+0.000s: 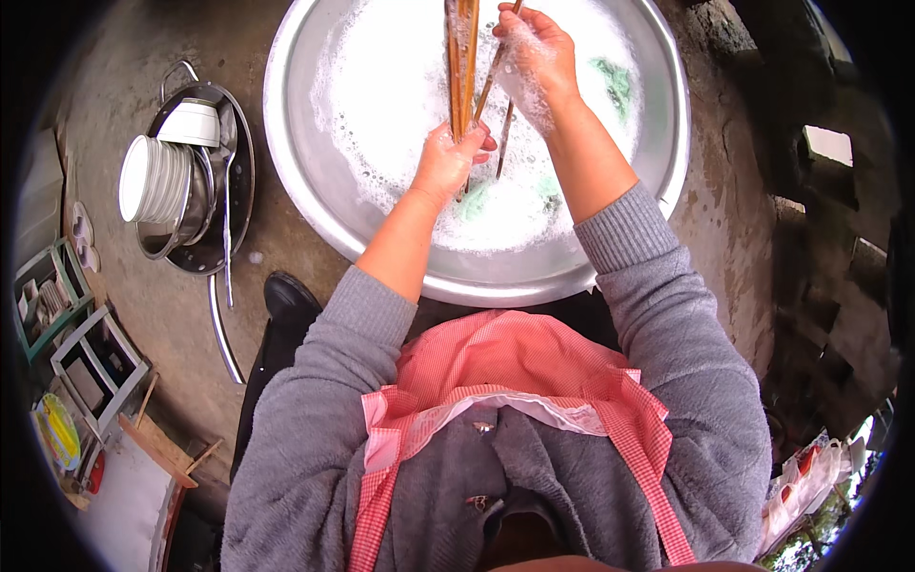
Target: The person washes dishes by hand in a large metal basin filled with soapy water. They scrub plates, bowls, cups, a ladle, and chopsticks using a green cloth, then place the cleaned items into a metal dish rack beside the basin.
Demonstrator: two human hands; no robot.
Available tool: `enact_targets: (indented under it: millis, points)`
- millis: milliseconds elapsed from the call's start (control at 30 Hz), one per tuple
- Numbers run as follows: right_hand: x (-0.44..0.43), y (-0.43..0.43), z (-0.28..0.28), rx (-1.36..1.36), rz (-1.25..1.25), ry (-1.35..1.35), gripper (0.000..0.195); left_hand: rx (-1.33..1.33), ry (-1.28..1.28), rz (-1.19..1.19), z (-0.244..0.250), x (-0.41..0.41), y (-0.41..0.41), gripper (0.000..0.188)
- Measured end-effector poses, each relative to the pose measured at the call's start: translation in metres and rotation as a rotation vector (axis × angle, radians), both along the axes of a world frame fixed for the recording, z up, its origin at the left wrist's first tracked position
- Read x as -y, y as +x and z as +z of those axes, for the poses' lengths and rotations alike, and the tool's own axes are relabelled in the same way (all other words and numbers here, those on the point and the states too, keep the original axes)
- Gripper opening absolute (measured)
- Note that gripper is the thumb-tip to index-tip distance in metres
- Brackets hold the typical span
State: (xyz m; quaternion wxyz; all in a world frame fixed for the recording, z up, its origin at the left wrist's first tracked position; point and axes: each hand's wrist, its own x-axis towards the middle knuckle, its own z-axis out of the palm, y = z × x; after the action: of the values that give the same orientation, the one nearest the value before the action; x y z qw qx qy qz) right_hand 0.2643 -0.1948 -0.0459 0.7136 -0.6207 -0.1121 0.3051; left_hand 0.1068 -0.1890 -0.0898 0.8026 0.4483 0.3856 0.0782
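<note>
A large round metal basin (314, 193) holds white suds. Above the suds my left hand (450, 156) grips the lower part of a bundle of wooden chopsticks (461, 68). My right hand (540, 57), coated in foam, holds a chopstick (490, 86) between thumb and fingers; its lower end reaches my left hand. Another chopstick (505, 143) slants down into the foam below my right hand. Green scouring material (613, 89) shows in the suds at the right, with more green patches near my left hand.
On the concrete floor at left, a long-handled pan (241, 186) holds stacked white bowls (161, 182), a metal bowl and a long-handled utensil (228, 236). Frames and boards lie farther left. A wall with block-shaped openings (828, 146) stands at right.
</note>
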Motion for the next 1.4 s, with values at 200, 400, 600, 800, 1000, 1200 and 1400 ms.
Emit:
enact_targets:
  millis: [200,400,600,800,1000,1200,1400]
  points:
    - [-0.001,0.033,0.001,-0.106,-0.013,-0.030,0.023,-0.133,0.147,-0.121,-0.009,0.002,0.000,0.021]
    - [-0.007,0.023,-0.009,-0.199,0.032,0.029,0.042,0.123,-0.214,-0.068,0.008,0.002,0.002,0.025]
    - [0.012,0.082,-0.040,1.179,0.336,-1.169,0.082,0.124,-0.226,0.361,0.000,-0.020,-0.007,0.017]
    - [0.032,0.018,-0.082,0.941,1.126,-1.430,0.071,0.102,-0.240,0.452,0.001,-0.026,-0.003,0.016]
    - [0.073,-0.008,-0.058,0.582,1.118,-0.942,0.038,0.112,-0.156,0.483,0.003,-0.029,0.001,0.012]
    - [0.113,-0.017,0.022,-0.237,1.379,-0.590,0.032,0.143,-0.127,0.511,0.007,-0.029,-0.003,0.011]
    - [0.139,-0.023,0.020,-0.046,1.547,-0.598,0.039,0.163,-0.158,0.475,0.003,-0.027,-0.001,0.011]
